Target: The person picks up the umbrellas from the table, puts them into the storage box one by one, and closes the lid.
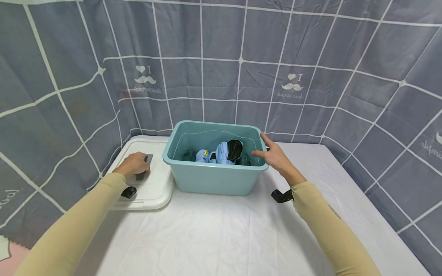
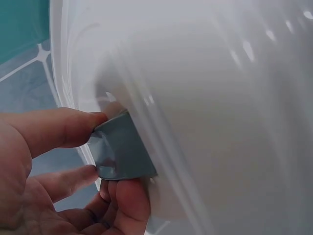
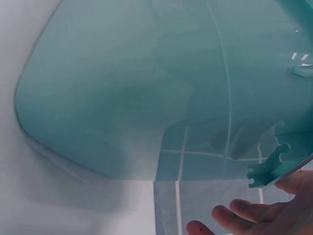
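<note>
My left hand (image 1: pixel 137 164) is over the white lid (image 1: pixel 157 153), its thumb and fingers pinching a flat grey piece (image 2: pixel 124 152) at the lid's edge. In the left wrist view, the piece is glossy and bent. My right hand (image 1: pixel 276 157) holds the right rim of the teal plastic bin (image 1: pixel 214 178), the thumb over the inside and the other fingers beneath the rim outside. In the right wrist view, those fingers (image 3: pixel 249 213) spread below the bin's end handle (image 3: pixel 271 164). Inside the bin lies a light blue bundle (image 1: pixel 223 152) with black parts, along with dark green items (image 1: pixel 189 155).
The bin and lid stand side by side on a white-covered table (image 1: pixel 221 234). A grey curtain (image 1: pixel 221 84) with white grid lines hangs behind and along both sides. Black wrist mounts (image 1: pixel 282 196) stick out below the sleeves.
</note>
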`<state>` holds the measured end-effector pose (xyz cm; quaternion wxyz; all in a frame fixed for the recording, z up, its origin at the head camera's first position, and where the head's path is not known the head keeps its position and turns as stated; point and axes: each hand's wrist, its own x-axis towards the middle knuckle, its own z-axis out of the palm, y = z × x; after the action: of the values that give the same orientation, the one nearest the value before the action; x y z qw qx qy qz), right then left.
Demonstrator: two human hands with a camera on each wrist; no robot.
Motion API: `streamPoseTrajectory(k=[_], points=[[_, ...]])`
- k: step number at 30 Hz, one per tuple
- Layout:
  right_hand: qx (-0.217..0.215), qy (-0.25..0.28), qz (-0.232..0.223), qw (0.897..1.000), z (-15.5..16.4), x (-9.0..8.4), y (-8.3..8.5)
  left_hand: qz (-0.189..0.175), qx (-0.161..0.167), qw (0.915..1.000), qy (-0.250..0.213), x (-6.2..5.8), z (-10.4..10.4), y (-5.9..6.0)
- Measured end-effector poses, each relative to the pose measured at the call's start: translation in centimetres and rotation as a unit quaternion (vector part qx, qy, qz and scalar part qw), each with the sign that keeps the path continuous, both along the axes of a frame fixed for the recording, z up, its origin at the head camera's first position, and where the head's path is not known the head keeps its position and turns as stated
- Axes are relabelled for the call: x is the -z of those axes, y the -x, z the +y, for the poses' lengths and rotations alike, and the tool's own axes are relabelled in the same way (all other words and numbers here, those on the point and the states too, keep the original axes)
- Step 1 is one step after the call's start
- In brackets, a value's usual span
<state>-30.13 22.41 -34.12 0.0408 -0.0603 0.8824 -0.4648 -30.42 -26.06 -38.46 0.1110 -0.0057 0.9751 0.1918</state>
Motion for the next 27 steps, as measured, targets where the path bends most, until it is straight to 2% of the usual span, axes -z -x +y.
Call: streamPoseTrajectory(k=[5, 20, 27], points=[[-0.001, -0.005, -0.003, 1.0, -0.1, 0.0, 0.0, 0.016, -0.006, 0.9998, -0.003, -1.4, -0.2, 0.2], [-0.001, -0.008, -0.003, 1.0, 0.0, -0.1, -0.1, 0.049, -0.008, 0.9987, 0.013, -8.3, -0.4, 0.9], [0.001, -0.009, -0.006, 1.0, 0.0, -0.1, 0.0, 0.057, -0.015, 0.9979, 0.026, -10.7, -0.8, 1.5]])
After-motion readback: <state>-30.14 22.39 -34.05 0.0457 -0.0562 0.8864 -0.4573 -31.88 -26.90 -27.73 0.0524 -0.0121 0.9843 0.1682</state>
